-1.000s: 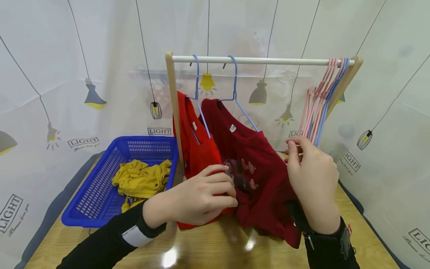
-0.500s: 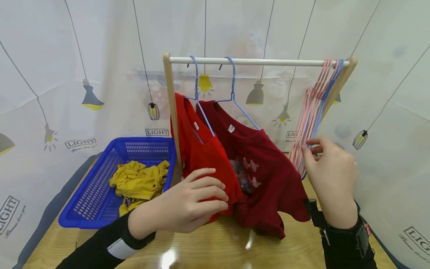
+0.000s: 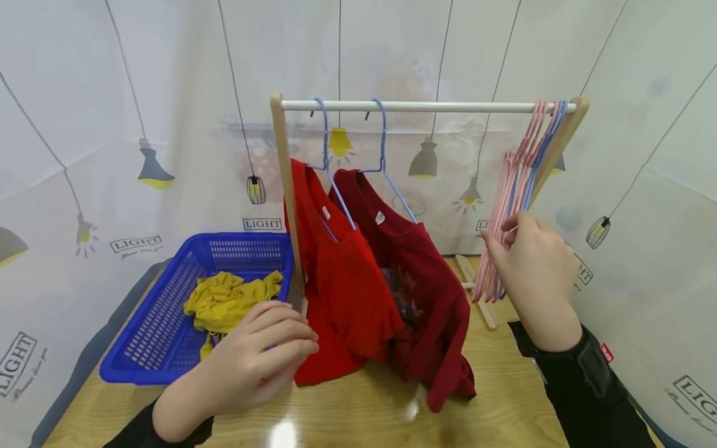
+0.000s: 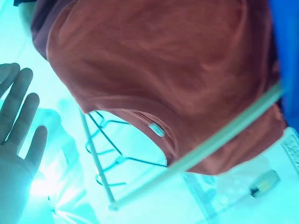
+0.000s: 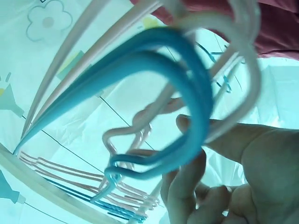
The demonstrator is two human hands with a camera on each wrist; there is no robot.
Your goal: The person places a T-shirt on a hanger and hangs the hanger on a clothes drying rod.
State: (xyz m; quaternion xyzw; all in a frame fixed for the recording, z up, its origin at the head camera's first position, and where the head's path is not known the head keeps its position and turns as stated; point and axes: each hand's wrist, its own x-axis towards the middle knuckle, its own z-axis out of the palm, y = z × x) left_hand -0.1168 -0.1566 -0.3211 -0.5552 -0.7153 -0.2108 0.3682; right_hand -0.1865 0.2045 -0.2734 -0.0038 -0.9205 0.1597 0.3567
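In the head view, my left hand (image 3: 246,361) hovers in front of the blue basket with relaxed fingers and holds nothing. My right hand (image 3: 540,280) is beside a bunch of pink and blue hangers (image 3: 512,193) at the rack's right end. Its thumb and forefinger stand apart in the right wrist view, next to the hanger loops; whether they touch is unclear. A bright red shirt (image 3: 347,280) and a dark red shirt (image 3: 431,280) with a faint print hang from blue hangers on the white rail (image 3: 448,107). The red shirt overlaps part of the dark one.
Left of the rack sits the blue basket (image 3: 134,323) with a crumpled yellow garment (image 3: 229,302) in it. The rack has wooden side posts (image 3: 285,180) and stands on a wooden table (image 3: 347,417). A white curtain (image 3: 196,74) printed with lamps hangs behind.
My left hand has moved away from the red shirt, left and toward me. The right hand has left the dark red shirt's side for the hangers. The dark shirt's sleeve now hangs down.
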